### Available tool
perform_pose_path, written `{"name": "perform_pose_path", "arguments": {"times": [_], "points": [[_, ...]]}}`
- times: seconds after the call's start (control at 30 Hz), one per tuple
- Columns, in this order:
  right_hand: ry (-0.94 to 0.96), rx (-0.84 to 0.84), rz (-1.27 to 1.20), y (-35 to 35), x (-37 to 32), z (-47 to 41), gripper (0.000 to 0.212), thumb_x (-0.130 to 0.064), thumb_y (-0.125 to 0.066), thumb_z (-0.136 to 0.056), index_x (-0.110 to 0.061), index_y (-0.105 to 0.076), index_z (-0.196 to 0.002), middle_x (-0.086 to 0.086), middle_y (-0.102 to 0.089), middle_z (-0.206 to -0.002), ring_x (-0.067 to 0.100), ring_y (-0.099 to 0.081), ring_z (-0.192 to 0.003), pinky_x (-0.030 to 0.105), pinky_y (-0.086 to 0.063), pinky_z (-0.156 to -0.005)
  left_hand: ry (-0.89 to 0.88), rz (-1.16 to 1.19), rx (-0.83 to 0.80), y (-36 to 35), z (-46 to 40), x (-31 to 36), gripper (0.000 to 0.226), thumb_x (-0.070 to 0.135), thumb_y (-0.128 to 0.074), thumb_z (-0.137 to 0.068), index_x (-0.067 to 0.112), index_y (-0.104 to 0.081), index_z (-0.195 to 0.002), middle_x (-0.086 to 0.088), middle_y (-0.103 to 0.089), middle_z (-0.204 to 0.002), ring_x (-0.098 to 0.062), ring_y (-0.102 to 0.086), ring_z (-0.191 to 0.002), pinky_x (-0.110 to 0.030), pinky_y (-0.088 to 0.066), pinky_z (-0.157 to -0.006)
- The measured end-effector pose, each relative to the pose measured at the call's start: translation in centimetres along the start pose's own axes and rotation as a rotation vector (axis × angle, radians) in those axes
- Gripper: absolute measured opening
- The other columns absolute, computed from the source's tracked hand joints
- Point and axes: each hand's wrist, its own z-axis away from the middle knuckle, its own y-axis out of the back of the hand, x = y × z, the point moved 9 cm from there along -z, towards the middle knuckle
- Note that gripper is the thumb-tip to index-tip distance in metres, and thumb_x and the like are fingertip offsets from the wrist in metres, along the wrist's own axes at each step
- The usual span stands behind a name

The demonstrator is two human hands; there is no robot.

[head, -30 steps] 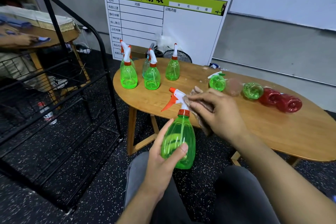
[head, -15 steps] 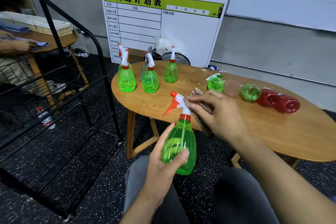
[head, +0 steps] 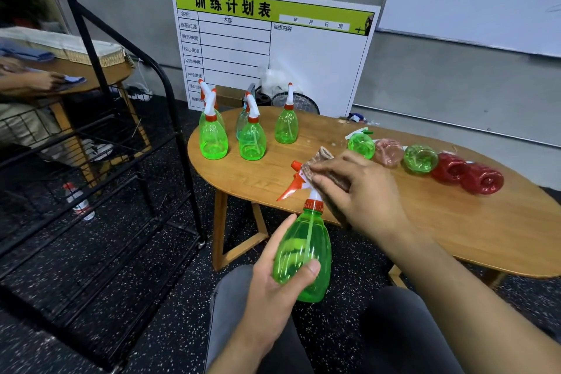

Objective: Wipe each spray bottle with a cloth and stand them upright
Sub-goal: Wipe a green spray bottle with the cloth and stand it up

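Above the person's lap, near the front edge of the worktop (head: 455, 231), the left hand (head: 273, 288) makes its grip round the belly of a green spray bottle (head: 303, 252), thumb across the front and fingers curled behind, holding it upright with the orange trigger pointing left. Just above that grip, the right hand (head: 361, 191) presses a brownish cloth (head: 326, 161) against the bottle's white spray head, its fingers bent over the cloth and pinching it to the nozzle. Beyond the grip, on the far left part of the worktop, a group of standing bottles (head: 252, 140) is upright, mostly green, with one paler bottle partly hidden behind them. To the right of the cloth hand, a row of lying bottles (head: 420, 159) rests on its sides, bases toward the camera: green, pinkish, green, then two red ones touching. Left of the grip stands a black metal rack (head: 127, 136). A printed board (head: 273, 48) leans on the wall behind.
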Motion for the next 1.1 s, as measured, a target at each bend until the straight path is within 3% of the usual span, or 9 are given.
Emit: {"name": "perform_pose_path", "arguments": {"times": [0.13,0.33,0.4,0.47,0.67,0.8,0.97,1.1], "points": [[0.137,-0.156,0.007,-2.1,-1.8,0.7,0.039,-0.062,-0.052,-0.097,-0.040,-0.073,-0.121,-0.021,-0.062,-0.099,0.004,-0.062,-0.076,0.037,-0.061,-0.064,0.026,0.022,0.018,0.4,0.0,-0.5,0.076,0.011,-0.086,-0.083,0.030,-0.053,-0.149,0.011,-0.076,-0.125,-0.013,-0.073,-0.115,-0.026,-0.060,-0.086],[0.054,-0.007,0.018,-0.4,-1.6,0.1,0.036,-0.057,-0.056,-0.097,-0.035,-0.076,-0.119,-0.015,-0.065,-0.095,0.007,-0.064,-0.074,0.032,-0.058,-0.063,0.013,0.020,-0.004,-0.1,-0.1,-0.5,0.074,0.008,-0.077,-0.081,0.029,-0.052,-0.147,0.007,-0.077,-0.123,-0.015,-0.074,-0.113,-0.027,-0.061,-0.085],[0.142,-0.115,-0.021,-2.1,-3.1,0.8,0.036,-0.057,-0.055,-0.098,-0.034,-0.076,-0.118,-0.015,-0.066,-0.096,0.004,-0.062,-0.074,0.025,-0.052,-0.061,0.021,0.037,-0.001,-0.1,-0.1,-0.6,0.071,0.006,-0.076,-0.081,0.029,-0.053,-0.145,0.007,-0.078,-0.121,-0.015,-0.074,-0.113,-0.027,-0.061,-0.085],[0.210,-0.197,-0.012,-3.3,-4.0,1.6,0.037,-0.060,-0.052,-0.099,-0.038,-0.075,-0.119,-0.017,-0.065,-0.097,0.002,-0.062,-0.076,0.026,-0.053,-0.062,0.029,0.047,-0.006,-0.2,-0.1,-0.7,0.068,0.005,-0.076,-0.082,0.027,-0.054,-0.143,0.006,-0.078,-0.121,-0.014,-0.074,-0.114,-0.027,-0.061,-0.085],[-0.017,0.034,0.028,-0.1,-0.2,0.1,0.039,-0.058,-0.055,-0.096,-0.035,-0.075,-0.121,-0.013,-0.066,-0.095,0.007,-0.063,-0.072,0.032,-0.060,-0.066,0.000,0.028,-0.006,0.0,0.1,-0.3,0.073,0.010,-0.077,-0.082,0.029,-0.053,-0.147,0.007,-0.078,-0.119,-0.016,-0.075,-0.111,-0.027,-0.061,-0.084],[0.093,-0.129,0.004,-1.4,-1.0,0.8,0.038,-0.059,-0.054,-0.096,-0.038,-0.073,-0.122,-0.017,-0.063,-0.096,0.003,-0.061,-0.073,0.027,-0.057,-0.066,0.008,0.043,0.008,0.3,-0.1,-0.4,0.072,0.010,-0.083,-0.086,0.031,-0.053,-0.149,0.006,-0.077,-0.123,-0.017,-0.074,-0.114,-0.027,-0.061,-0.084],[0.009,-0.040,-0.015,-0.2,0.0,0.6,0.042,-0.062,-0.052,-0.095,-0.039,-0.073,-0.121,-0.017,-0.066,-0.096,0.001,-0.062,-0.075,0.033,-0.061,-0.067,0.008,0.055,0.003,0.4,-0.2,-0.7,0.075,0.014,-0.079,-0.083,0.032,-0.052,-0.151,-0.001,-0.075,-0.129,-0.022,-0.072,-0.119,-0.029,-0.061,-0.089],[0.127,-0.241,-0.158,-2.1,-1.1,1.8,0.042,-0.068,-0.056,-0.093,-0.040,-0.075,-0.118,-0.023,-0.066,-0.100,-0.001,-0.065,-0.086,0.031,-0.060,-0.072,-0.009,0.046,0.008,0.6,-0.2,-0.6,0.074,0.013,-0.079,-0.084,0.029,-0.052,-0.151,-0.004,-0.075,-0.129,-0.022,-0.072,-0.119,-0.029,-0.060,-0.090]]}}
